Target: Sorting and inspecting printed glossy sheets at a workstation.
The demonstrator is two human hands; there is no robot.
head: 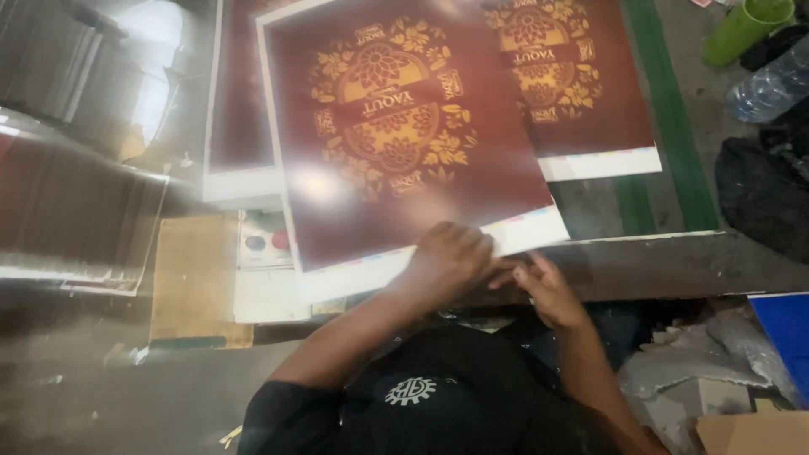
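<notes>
A large dark red printed sheet (396,126) with a gold floral ornament and a white margin lies tilted over a worktable. My left hand (447,257) rests on the sheet's near white edge, fingers curled over it and gripping it. My right hand (548,291) sits just below that edge, its fingertips meeting those of my left hand at the margin. Whether it pinches the sheet is unclear. Motion blur softens the sheet near my hands. My black shirt fills the bottom of the view.
Matching printed sheets (581,84) lie behind and to the left. A green cup (746,29), plastic bottle (771,84) and black bag (763,198) sit at right. A box with a red button (280,240), cardboard (194,278) and shiny metal machine parts (67,76) are at left.
</notes>
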